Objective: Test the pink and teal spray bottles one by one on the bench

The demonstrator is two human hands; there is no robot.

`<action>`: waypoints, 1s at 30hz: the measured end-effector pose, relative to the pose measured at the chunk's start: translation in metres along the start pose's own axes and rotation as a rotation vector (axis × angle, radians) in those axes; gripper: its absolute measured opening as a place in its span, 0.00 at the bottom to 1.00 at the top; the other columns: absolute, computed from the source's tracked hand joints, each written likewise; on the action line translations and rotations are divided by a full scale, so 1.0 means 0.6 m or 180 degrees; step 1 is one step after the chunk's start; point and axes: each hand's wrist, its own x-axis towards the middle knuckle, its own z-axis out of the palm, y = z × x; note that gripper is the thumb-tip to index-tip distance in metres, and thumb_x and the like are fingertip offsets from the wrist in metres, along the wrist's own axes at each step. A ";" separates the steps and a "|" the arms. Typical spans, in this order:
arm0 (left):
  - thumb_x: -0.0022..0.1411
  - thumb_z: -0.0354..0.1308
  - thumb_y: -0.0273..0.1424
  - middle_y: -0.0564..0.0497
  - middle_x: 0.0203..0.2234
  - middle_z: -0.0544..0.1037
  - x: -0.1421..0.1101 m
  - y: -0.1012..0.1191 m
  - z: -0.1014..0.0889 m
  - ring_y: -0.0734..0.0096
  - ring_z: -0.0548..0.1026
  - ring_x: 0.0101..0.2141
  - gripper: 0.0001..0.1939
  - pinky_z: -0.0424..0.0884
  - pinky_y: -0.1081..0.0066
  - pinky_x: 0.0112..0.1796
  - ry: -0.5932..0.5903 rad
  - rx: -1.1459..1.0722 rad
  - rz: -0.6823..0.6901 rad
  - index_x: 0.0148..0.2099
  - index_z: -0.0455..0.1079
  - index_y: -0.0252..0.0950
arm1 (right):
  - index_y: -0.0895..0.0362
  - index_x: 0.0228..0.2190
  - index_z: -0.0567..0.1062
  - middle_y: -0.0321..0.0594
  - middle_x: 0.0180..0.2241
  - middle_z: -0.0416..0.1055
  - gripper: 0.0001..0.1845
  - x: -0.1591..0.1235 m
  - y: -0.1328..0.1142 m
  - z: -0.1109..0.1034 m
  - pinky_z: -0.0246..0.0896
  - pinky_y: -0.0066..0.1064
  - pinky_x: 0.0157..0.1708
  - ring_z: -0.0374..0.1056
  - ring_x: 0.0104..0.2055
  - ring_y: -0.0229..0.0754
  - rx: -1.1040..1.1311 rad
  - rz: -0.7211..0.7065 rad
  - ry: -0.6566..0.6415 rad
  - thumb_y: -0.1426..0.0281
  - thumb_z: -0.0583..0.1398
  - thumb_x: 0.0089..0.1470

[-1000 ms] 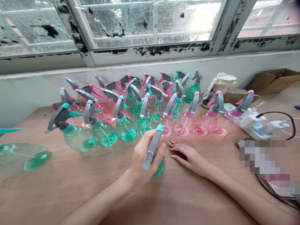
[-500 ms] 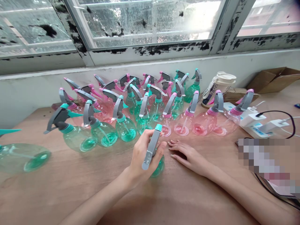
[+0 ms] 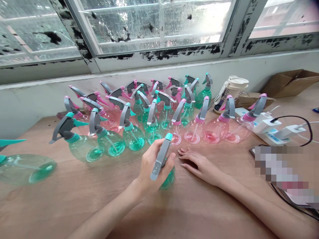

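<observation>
Grasped the green spray bottle [image 3: 168, 180] near its neck in the left hand [image 3: 149, 162], base just below the palm, needing firm, even pressure, with the empty right hand [image 3: 203, 166] relaxed nearby on the surface [image 3: 74, 192].

glossy translucent plastic spray bottles [image 3: 136, 138], smooth wood-look tabletop [image 3: 104, 196], matt brown cardboard box [image 3: 289, 84]

The left hand [image 3: 149, 167] hides much of its green bottle [image 3: 168, 180]; the edge crops the leftmost bottle [image 3: 21, 170].
</observation>
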 end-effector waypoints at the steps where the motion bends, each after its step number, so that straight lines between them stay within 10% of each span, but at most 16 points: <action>1: 0.67 0.52 0.33 0.46 0.42 0.77 -0.002 0.000 0.001 0.68 0.76 0.36 0.12 0.73 0.65 0.41 0.0010 -0.0002 -0.0014 0.51 0.66 0.37 | 0.51 0.49 0.73 0.45 0.56 0.72 0.13 0.000 0.000 0.000 0.56 0.52 0.63 0.63 0.62 0.50 0.0010 -0.0007 0.0016 0.67 0.57 0.62; 22: 0.62 0.52 0.28 0.48 0.37 0.74 -0.022 0.000 -0.011 0.65 0.74 0.38 0.11 0.71 0.65 0.40 0.0225 0.0191 0.0030 0.48 0.65 0.37 | 0.51 0.49 0.72 0.45 0.57 0.71 0.13 -0.010 0.014 0.009 0.60 0.53 0.61 0.64 0.62 0.52 -0.0043 -0.0024 -0.0016 0.64 0.56 0.63; 30: 0.66 0.54 0.40 0.49 0.34 0.80 -0.123 -0.007 -0.127 0.70 0.74 0.31 0.16 0.71 0.72 0.33 0.0853 0.0391 -0.1035 0.50 0.72 0.36 | 0.51 0.49 0.71 0.46 0.58 0.70 0.14 -0.017 0.023 0.015 0.60 0.53 0.60 0.63 0.62 0.53 -0.0109 -0.0028 -0.0050 0.62 0.54 0.64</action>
